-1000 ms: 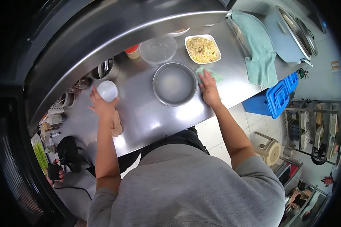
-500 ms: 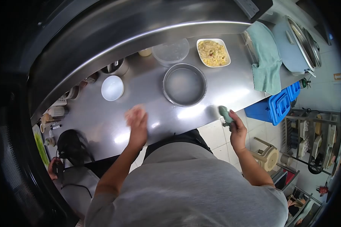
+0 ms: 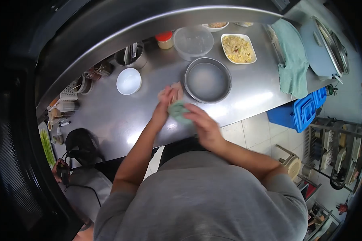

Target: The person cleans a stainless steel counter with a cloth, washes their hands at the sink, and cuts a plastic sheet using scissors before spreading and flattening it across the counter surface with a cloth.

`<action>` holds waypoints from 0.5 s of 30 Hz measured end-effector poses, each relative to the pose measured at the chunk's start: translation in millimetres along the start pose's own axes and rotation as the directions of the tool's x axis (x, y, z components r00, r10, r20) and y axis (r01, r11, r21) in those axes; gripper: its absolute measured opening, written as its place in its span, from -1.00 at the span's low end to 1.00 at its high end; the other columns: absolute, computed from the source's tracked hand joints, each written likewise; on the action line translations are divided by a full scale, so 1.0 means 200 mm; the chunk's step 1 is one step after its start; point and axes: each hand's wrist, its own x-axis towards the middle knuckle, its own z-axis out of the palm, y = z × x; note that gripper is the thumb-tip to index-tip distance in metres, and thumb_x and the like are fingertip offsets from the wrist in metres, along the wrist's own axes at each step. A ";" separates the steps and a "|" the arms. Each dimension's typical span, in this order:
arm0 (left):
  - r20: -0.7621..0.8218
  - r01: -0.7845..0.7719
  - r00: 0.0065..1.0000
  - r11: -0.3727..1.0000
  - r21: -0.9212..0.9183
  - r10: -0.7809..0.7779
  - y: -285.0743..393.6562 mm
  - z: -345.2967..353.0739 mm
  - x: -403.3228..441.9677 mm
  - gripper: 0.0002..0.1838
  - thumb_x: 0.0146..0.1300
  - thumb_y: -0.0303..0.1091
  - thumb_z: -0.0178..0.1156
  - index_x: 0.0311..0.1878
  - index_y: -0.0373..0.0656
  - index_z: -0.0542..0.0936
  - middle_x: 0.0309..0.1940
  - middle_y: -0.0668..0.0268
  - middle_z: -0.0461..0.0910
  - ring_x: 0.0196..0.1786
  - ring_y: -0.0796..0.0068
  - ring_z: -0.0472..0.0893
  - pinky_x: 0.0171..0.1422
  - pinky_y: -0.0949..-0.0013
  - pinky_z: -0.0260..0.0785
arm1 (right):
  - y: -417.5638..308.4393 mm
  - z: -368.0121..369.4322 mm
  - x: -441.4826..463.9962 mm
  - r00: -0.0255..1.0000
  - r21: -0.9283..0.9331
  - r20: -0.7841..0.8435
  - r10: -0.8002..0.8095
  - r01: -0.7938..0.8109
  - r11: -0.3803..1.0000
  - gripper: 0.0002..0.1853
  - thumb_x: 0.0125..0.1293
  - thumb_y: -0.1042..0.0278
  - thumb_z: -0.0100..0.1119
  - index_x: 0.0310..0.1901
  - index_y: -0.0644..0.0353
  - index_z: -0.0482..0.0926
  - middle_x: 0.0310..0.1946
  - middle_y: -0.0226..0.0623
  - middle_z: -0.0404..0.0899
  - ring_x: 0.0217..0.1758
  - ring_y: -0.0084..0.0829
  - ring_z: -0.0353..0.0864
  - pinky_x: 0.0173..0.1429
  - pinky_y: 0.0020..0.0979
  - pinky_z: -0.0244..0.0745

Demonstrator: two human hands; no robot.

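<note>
In the head view, my right hand (image 3: 205,127) is closed on a bunched green cloth (image 3: 180,112). The cloth lies against my left hand (image 3: 163,107), and the two hands are close together over the front of the steel counter. Motion blurs the left fingers, and a pale pinkish patch shows at them; whether it is fingers or something held, I cannot make out. Just beyond the hands stands a round metal pan (image 3: 208,80) with cloudy liquid in it. A white bowl (image 3: 128,81) sits to the left of the hands.
A square dish of fried rice (image 3: 238,48), a clear plastic bowl (image 3: 193,42) and a red-lidded jar (image 3: 164,40) stand behind. Another green cloth (image 3: 292,76) hangs at right, above blue bins (image 3: 301,112). Another person with a black cap (image 3: 81,145) is at lower left.
My right hand has moved left with the green cloth and brought it to my left hand. My left hand has shifted right and upward. The view has shifted slightly.
</note>
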 end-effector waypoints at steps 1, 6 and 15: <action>-0.091 0.014 0.995 0.975 -0.220 -0.035 0.06 -0.01 -0.10 -0.29 0.42 0.16 -0.42 0.43 -0.18 -0.01 0.35 0.06 0.19 0.39 0.22 0.21 0.48 0.21 -0.08 | 0.07 0.06 0.05 0.988 -0.136 0.148 -0.044 0.064 0.989 -0.52 0.13 0.64 0.05 0.14 0.14 0.43 0.33 -0.09 0.16 0.44 -0.03 0.03 0.43 -0.09 0.02; -0.604 -0.102 0.789 0.994 0.044 0.108 0.21 -0.20 -0.37 -0.33 0.41 0.17 -0.31 0.27 -0.24 0.24 0.08 0.08 0.49 0.13 0.27 0.47 0.22 0.23 0.24 | 0.42 0.36 0.19 0.931 -0.580 0.364 -0.041 0.261 0.772 -0.49 0.19 0.31 0.15 0.22 0.01 0.36 0.38 -0.11 0.06 0.47 0.03 -0.11 0.44 0.07 -0.13; -0.473 -0.695 0.686 0.691 -0.200 0.553 0.99 -0.70 -0.98 -0.45 0.25 -0.22 0.01 0.18 -0.45 0.29 0.14 -0.06 0.37 0.21 0.14 0.38 0.36 0.07 0.15 | 0.50 -0.54 -0.52 0.972 -0.789 0.066 0.227 -0.089 0.608 -0.48 0.14 0.45 0.17 0.19 0.01 0.38 0.42 -0.12 0.01 0.45 0.00 0.00 0.45 -0.02 -0.05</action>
